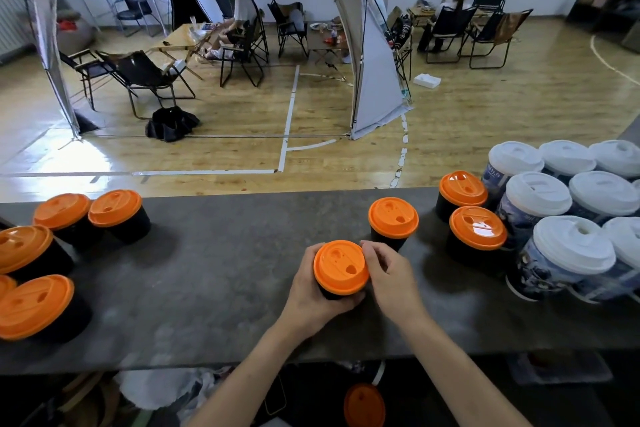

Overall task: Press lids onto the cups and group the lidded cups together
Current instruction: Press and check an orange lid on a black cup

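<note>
The left hand [311,295] has its grip clamped round a black cup [332,295] standing mid-worktop [225,270], towards the near edge. The right hand [391,274] curls its fingertips onto the rim of the orange lid [341,267] seated on that cup. The lid hides whatever is inside. Three more orange-lidded cups [393,218] stand just to the right. Beside them, a cluster of white-lidded printed cups [571,246] fills the right end. A further group of lidded black cups [116,210] stands at the left end.

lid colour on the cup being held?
Orange lid on a black cup, clearest in the head view.
</note>
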A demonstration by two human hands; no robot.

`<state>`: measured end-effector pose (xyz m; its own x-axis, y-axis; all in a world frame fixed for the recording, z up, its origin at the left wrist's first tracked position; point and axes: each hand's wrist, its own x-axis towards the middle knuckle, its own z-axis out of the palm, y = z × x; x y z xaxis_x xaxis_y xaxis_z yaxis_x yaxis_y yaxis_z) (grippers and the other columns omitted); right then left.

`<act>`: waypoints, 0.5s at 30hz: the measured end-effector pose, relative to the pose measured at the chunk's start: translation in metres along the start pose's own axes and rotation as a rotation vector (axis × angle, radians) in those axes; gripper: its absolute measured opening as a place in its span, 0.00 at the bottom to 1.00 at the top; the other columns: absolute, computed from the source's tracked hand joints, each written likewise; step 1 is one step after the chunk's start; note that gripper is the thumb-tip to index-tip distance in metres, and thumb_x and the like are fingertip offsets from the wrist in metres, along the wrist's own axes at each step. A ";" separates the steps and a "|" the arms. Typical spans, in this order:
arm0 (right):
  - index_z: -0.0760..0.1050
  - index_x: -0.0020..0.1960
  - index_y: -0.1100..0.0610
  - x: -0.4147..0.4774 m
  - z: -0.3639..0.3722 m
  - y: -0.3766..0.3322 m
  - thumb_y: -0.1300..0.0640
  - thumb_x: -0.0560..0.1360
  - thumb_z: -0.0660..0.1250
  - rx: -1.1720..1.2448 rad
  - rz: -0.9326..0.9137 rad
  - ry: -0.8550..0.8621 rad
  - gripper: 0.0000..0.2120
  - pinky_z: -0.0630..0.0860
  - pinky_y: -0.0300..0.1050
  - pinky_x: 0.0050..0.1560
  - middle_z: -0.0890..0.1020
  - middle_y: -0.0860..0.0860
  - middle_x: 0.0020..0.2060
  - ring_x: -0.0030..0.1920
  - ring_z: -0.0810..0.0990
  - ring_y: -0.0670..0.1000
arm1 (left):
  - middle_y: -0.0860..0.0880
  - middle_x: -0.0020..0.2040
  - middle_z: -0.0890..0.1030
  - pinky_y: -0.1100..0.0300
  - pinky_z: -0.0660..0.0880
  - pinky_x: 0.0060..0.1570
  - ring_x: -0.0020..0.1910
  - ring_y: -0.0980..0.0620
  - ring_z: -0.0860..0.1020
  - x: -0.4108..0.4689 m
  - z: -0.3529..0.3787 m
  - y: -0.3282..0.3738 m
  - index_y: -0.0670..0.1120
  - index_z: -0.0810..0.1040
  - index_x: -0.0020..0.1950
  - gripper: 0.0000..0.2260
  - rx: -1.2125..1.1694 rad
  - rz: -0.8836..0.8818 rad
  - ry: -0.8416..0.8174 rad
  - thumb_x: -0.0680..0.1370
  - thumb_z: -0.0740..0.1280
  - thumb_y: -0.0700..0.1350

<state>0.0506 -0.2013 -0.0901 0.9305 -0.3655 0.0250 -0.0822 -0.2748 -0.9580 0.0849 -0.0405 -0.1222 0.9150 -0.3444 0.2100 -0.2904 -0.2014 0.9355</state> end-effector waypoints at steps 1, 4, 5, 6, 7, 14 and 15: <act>0.81 0.58 0.52 -0.002 0.001 0.002 0.50 0.84 0.62 -0.015 -0.002 0.005 0.11 0.77 0.39 0.55 0.85 0.42 0.50 0.53 0.81 0.40 | 0.56 0.62 0.80 0.62 0.74 0.62 0.64 0.52 0.79 0.000 0.001 0.001 0.48 0.72 0.68 0.36 -0.001 0.003 0.010 0.65 0.85 0.48; 0.79 0.54 0.50 -0.006 0.000 0.000 0.50 0.84 0.59 -0.081 -0.001 -0.006 0.10 0.73 0.30 0.47 0.84 0.42 0.46 0.49 0.80 0.36 | 0.55 0.61 0.81 0.61 0.75 0.62 0.63 0.52 0.80 0.000 0.002 0.003 0.48 0.73 0.67 0.34 -0.012 -0.002 0.011 0.65 0.84 0.50; 0.78 0.53 0.50 -0.005 -0.001 -0.003 0.49 0.84 0.59 -0.103 0.002 -0.007 0.10 0.72 0.30 0.45 0.83 0.42 0.45 0.48 0.79 0.36 | 0.56 0.61 0.81 0.61 0.75 0.62 0.63 0.52 0.80 0.001 0.002 0.003 0.48 0.73 0.67 0.34 -0.011 -0.008 0.001 0.65 0.83 0.48; 0.77 0.53 0.50 -0.002 -0.002 -0.005 0.49 0.84 0.59 -0.116 0.003 -0.009 0.10 0.71 0.31 0.44 0.83 0.43 0.44 0.47 0.79 0.37 | 0.58 0.60 0.81 0.61 0.74 0.62 0.63 0.52 0.79 0.001 0.001 0.002 0.49 0.73 0.67 0.33 -0.007 -0.013 -0.015 0.65 0.83 0.46; 0.76 0.53 0.50 0.001 -0.003 -0.006 0.48 0.84 0.59 -0.125 0.002 -0.015 0.10 0.71 0.32 0.44 0.83 0.44 0.44 0.46 0.80 0.37 | 0.59 0.60 0.80 0.63 0.74 0.62 0.62 0.53 0.79 0.002 0.000 0.001 0.49 0.73 0.66 0.33 -0.003 -0.016 -0.035 0.66 0.83 0.44; 0.77 0.56 0.51 0.009 -0.005 -0.004 0.50 0.83 0.61 -0.108 -0.041 -0.066 0.08 0.74 0.34 0.50 0.83 0.42 0.47 0.50 0.81 0.38 | 0.58 0.62 0.80 0.61 0.73 0.65 0.65 0.52 0.78 0.002 0.000 -0.002 0.50 0.72 0.69 0.34 -0.007 -0.019 -0.062 0.67 0.84 0.44; 0.76 0.56 0.50 0.007 -0.005 -0.005 0.50 0.84 0.60 -0.143 -0.056 -0.037 0.07 0.74 0.32 0.49 0.82 0.42 0.47 0.49 0.80 0.38 | 0.57 0.62 0.80 0.61 0.73 0.65 0.65 0.53 0.78 0.003 0.001 -0.001 0.50 0.72 0.69 0.35 -0.003 -0.017 -0.051 0.66 0.85 0.45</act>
<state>0.0559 -0.2065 -0.0839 0.9473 -0.3138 0.0645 -0.0770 -0.4184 -0.9050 0.0876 -0.0417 -0.1227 0.9046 -0.3868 0.1794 -0.2739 -0.2047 0.9397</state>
